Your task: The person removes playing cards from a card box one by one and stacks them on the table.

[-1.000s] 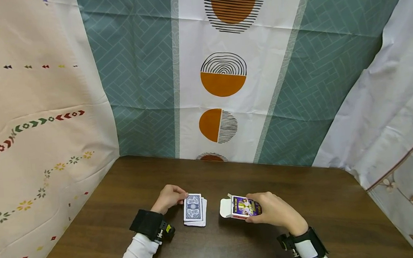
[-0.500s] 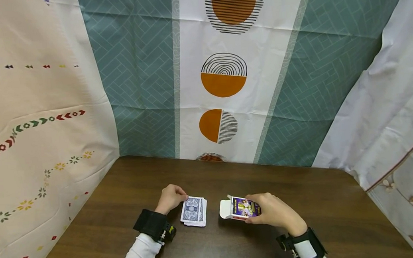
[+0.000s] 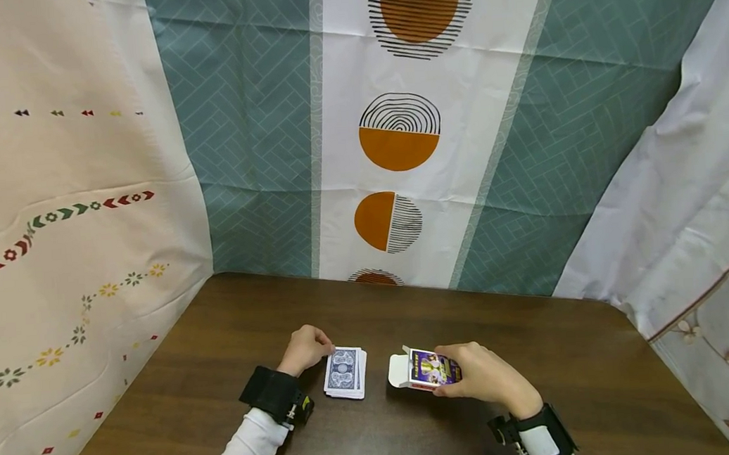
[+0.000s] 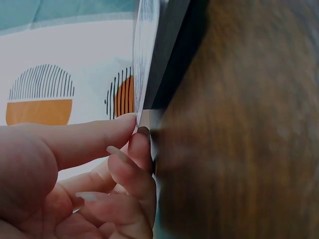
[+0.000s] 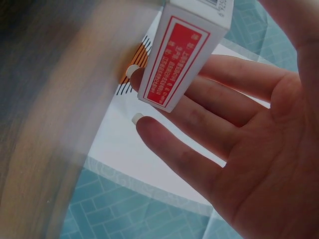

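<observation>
A stack of blue-backed playing cards [image 3: 344,371] lies face down on the brown table, its edges slightly uneven. My left hand [image 3: 305,348] pinches the top card at its far left corner; in the left wrist view the thumb and a fingertip meet on the thin edge of the card [image 4: 145,55]. To the right, my right hand [image 3: 485,375] holds a purple card box [image 3: 433,368] between thumb and fingers. The box's white end flap hangs open toward the stack. In the right wrist view the box's red-and-white side [image 5: 175,64] shows, with fingers behind it.
The brown wooden table [image 3: 380,445] ends at a patterned teal and white curtain [image 3: 263,227] at the back. A cream cloth [image 3: 86,247] hangs along the left, a white one [image 3: 666,185] along the right. Both wrists wear black camera straps.
My left hand has shifted the top card, turning it left and then back nearly in line with the stack. The right hand and the card box have hardly moved.
</observation>
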Motion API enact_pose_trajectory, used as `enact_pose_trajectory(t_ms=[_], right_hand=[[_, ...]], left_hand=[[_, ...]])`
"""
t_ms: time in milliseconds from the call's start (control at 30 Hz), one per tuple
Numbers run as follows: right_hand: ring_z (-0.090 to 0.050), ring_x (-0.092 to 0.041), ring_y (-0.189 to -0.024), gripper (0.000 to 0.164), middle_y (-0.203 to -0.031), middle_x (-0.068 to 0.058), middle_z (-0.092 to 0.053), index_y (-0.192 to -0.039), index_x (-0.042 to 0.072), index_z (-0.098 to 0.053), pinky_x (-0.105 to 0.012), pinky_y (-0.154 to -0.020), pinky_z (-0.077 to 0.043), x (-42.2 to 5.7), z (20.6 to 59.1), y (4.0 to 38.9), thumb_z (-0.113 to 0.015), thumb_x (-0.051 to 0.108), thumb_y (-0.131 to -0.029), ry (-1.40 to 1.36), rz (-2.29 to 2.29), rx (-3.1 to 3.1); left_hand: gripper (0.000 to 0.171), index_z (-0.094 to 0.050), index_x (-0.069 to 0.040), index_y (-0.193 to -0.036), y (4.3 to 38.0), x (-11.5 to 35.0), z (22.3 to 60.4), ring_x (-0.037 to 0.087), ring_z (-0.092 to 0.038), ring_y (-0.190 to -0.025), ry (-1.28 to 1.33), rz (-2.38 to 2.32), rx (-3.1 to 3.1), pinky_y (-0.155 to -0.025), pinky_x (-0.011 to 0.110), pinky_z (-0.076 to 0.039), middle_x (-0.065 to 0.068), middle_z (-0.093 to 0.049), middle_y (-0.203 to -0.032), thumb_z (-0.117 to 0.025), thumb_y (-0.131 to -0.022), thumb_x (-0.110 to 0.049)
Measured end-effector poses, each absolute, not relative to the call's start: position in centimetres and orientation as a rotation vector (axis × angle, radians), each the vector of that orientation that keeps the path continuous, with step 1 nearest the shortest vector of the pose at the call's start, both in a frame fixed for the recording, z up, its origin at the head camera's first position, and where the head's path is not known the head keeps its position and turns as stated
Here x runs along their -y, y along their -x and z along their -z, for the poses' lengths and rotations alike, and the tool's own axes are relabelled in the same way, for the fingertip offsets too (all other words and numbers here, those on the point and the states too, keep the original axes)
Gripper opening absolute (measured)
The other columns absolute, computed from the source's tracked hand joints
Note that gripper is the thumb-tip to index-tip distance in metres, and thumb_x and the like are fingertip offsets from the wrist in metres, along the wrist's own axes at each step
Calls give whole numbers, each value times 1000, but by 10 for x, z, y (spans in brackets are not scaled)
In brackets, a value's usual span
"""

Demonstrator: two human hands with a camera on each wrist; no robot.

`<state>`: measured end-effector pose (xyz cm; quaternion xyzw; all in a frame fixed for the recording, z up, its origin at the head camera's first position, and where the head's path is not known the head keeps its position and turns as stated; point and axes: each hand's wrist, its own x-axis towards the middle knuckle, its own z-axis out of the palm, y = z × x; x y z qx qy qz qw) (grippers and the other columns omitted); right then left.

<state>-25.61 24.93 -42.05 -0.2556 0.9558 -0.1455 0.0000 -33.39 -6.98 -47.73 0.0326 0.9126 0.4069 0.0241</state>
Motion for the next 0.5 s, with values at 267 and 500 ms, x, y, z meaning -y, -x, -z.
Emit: enact_pose_trajectory(t_ms=[267, 500], right_hand=[[-53, -3, -74, 61, -96, -2, -69, -118, 0, -64, -21, -64, -46, -250, 419, 256, -83, 36, -73, 789, 460, -3005], [-53, -3, -74, 61, -96, -1, -69, -118, 1, -64, -21, -64, -46, -249, 419, 256, -83, 37, -73, 802, 463, -3001]], left_hand=[[7, -71, -1, -76, 333, 69, 477, 18, -54, -71, -116, -1287, -2812, -58, 27, -40, 9, -67, -79, -74, -81, -6], [7, -72, -1, -76, 333, 66, 479, 18, -54, -66, -79, -1287, -2811, -56, 27, -40, 8, -66, -76, -74, -81, -6]])
